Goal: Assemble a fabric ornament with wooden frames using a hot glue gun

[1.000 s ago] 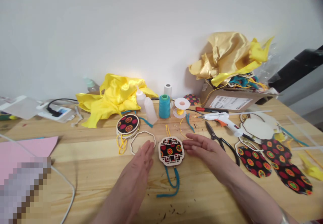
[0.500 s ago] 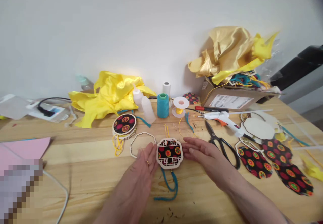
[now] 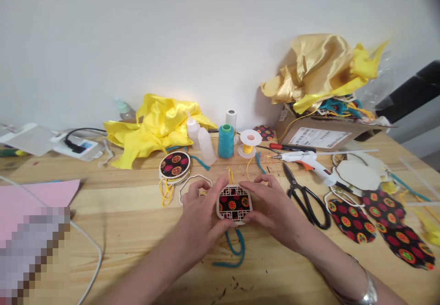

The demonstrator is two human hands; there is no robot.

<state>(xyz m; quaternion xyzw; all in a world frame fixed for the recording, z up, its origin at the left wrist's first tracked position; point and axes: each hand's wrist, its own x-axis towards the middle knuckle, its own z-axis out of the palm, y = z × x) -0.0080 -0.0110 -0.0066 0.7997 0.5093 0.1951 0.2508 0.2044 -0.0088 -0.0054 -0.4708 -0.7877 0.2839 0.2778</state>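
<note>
- Lattice-framed ornament (image 3: 234, 203), with dark flowered cloth behind its pale fretwork, is at the near middle of the wooden table (image 3: 134, 222), between both hands; whether it lies flat or is slightly raised, I cannot tell.
- Left hand (image 3: 202, 213) is partly open and curved around the ornament's left side, fingers at the far edge, thumb across the near edge, holding it.
- Right hand (image 3: 275, 209) is half closed at the right side, its index finger at the far right corner and its thumb at the near right one, holding it too.
- Teal cord (image 3: 243, 252) trails from the ornament's near edge and loops on the wood.
- Thin outline frame (image 3: 198, 176) lies just beyond the left hand, partly hidden by it.
- Round ornament (image 3: 175, 166) rests farther left, yellow cords (image 3: 167, 194) spilling from its near side.
- Black-handled scissors (image 3: 294, 184) lie open to the right, near the white glue gun (image 3: 318, 164).
- Flowered cloth pieces (image 3: 350, 222) and pale panels (image 3: 359, 175) are spread at far right.
- Teal thread cone (image 3: 226, 142) stands on the far side, between two squeeze bottles (image 3: 206, 148) and a white spool (image 3: 250, 138) wound with yellow.
- Crumpled yellow satin (image 3: 158, 124) lies far left; gold cloth (image 3: 319, 62) tops the cardboard box (image 3: 287, 124) at far right.
</note>
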